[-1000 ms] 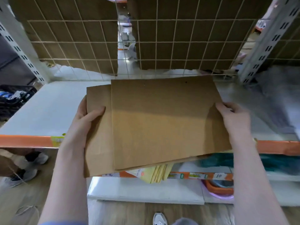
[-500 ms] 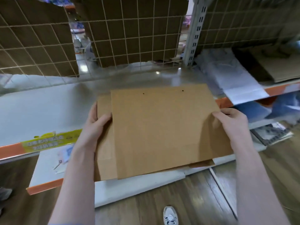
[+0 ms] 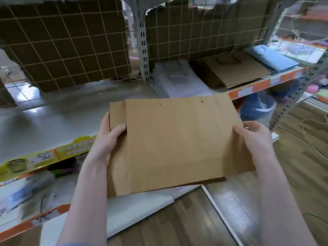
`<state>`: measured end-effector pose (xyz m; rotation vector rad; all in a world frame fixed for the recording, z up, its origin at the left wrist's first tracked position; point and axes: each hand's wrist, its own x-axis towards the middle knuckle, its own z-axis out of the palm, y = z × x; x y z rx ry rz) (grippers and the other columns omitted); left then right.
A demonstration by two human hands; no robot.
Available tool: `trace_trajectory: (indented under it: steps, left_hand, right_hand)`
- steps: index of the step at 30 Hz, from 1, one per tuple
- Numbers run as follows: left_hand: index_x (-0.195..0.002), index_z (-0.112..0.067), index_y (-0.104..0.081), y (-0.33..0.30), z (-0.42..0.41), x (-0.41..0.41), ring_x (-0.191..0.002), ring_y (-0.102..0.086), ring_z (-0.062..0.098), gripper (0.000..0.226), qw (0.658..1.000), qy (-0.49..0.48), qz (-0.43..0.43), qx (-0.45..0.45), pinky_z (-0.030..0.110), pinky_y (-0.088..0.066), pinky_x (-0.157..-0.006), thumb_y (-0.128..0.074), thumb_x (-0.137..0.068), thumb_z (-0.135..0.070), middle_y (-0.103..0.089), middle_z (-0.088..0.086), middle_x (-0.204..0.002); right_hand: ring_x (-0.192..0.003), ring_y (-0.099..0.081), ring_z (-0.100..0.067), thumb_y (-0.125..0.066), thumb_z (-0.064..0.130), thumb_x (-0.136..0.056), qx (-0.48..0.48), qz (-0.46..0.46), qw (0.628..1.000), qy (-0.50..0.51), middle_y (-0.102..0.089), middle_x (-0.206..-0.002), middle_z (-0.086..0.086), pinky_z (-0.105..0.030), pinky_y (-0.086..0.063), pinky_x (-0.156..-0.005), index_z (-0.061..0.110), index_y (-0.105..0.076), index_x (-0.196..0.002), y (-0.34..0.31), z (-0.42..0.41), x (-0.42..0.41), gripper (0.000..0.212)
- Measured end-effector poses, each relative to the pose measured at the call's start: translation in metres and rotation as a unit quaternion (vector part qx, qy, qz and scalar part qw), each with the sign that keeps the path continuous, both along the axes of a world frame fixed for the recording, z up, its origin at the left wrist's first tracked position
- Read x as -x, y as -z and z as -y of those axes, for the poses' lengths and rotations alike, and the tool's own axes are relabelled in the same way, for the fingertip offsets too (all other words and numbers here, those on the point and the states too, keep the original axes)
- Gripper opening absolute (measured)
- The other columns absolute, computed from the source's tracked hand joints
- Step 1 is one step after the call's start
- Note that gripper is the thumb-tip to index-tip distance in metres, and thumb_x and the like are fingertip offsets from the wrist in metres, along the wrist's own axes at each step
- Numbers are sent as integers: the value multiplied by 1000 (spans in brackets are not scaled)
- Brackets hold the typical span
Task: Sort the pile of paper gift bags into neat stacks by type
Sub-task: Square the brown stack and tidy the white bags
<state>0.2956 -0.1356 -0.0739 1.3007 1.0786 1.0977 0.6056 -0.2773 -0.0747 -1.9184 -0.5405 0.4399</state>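
Note:
I hold flat brown paper gift bags [image 3: 177, 142] in front of me, one lying on another that sticks out on the left. My left hand [image 3: 108, 137] grips their left edge, thumb on top. My right hand [image 3: 252, 137] grips the right edge. The top bag has two small handle holes near its far edge. On the shelf to the right lie a stack of white bags [image 3: 175, 77], a stack of brown bags with rope handles [image 3: 234, 68] and a stack of light blue bags [image 3: 273, 59].
The white shelf board [image 3: 53, 114] at the left has an orange front rail with yellow labels. A wire grid backed with cardboard [image 3: 67, 43] closes the rear. An upright post [image 3: 142, 41] divides the two bays. Wood floor lies below, with a blue bin [image 3: 257, 107] under the right shelf.
My view has swung right, so the right bay with its white, brown and blue stacks has come into sight. Both hands keep the same hold on the brown bags.

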Motion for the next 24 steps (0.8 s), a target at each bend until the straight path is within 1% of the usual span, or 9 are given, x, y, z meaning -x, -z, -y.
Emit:
trace_trajectory:
  steps: [2, 4, 7, 10, 12, 16, 19, 22, 24]
  left_hand:
    - [-125, -34, -39, -1, 11, -54, -85, -59, 5, 47, 1000, 17, -4, -1, 20, -51, -71, -54, -90, -6, -61, -8, -101]
    - [-130, -27, -41, -1, 20, -102, -91, -59, 10, 48, 1000, 30, 1, 0, 27, -50, -78, -57, -89, -7, -61, -1, -109]
    - [-138, -24, -39, -1, 28, -168, -94, -59, 14, 58, 999, 40, 9, 8, 29, -48, -75, -62, -85, -14, -59, 6, -121]
    - [-143, -25, -30, -5, 29, -224, -87, -57, 9, 55, 999, 43, -12, 12, 25, -48, -65, -51, -94, -13, -54, 6, -120]
    - [-144, -25, -27, -7, 24, -251, -89, -57, 11, 55, 998, 50, -28, 5, 25, -47, -64, -49, -95, -15, -53, 5, -120]
    - [-142, -26, -33, -11, 1, -288, -100, -57, 19, 62, 997, 57, -56, -13, 35, -48, -79, -56, -85, -23, -55, 9, -126]
    - [-143, -28, -31, -10, -25, -315, -111, -53, 24, 66, 996, 49, -76, -26, 43, -43, -95, -56, -81, -30, -52, 8, -130]
    - [-144, -30, -27, -9, -54, -339, -117, -49, 24, 63, 996, 57, -69, -18, 47, -39, -101, -56, -89, -30, -47, 7, -135]
    - [-144, -34, -27, -11, -70, -353, -119, -50, 28, 68, 996, 69, -63, -5, 53, -39, -102, -59, -84, -38, -47, 8, -135]
  right_hand:
    - [-93, -55, -25, -67, 24, -83, -7, -3, 1000, 15, -60, -103, -5, -37, -43, -84, 14, -59, -112, -1, 18, -49, 32]
    - [-91, -54, -23, -66, 21, -83, -15, -4, 1000, 21, -59, -102, -5, -32, -40, -79, 15, -59, -109, -2, 34, -97, 27]
    - [-89, -53, -21, -65, 19, -84, -16, 1, 1000, 22, -57, -97, -3, -30, -37, -77, 15, -59, -105, -8, 53, -157, 22]
    - [-88, -51, -21, -63, 19, -85, -6, 12, 1000, 24, -55, -94, -2, -29, -36, -76, 15, -58, -101, -13, 61, -206, 17]
    - [-86, -51, -21, -63, 19, -86, -5, 10, 1000, 24, -55, -94, -2, -28, -34, -74, 13, -59, -103, -12, 57, -232, 19]
    - [-97, -53, -23, -64, 24, -84, 2, -1, 1000, 24, -57, -106, -3, -33, -40, -83, 14, -59, -110, -5, 30, -273, 28]
    - [-96, -52, -21, -64, 24, -85, -3, -9, 1000, 9, -56, -107, -2, -32, -38, -81, 15, -58, -111, -3, 0, -297, 29]
    - [-95, -53, -22, -64, 24, -84, -8, -18, 1000, 1, -58, -105, -3, -33, -38, -79, 18, -57, -107, -5, -29, -322, 25]
    - [-94, -54, -22, -65, 25, -84, -14, -25, 1000, -8, -58, -105, -3, -32, -38, -77, 18, -57, -108, -11, -47, -339, 26]
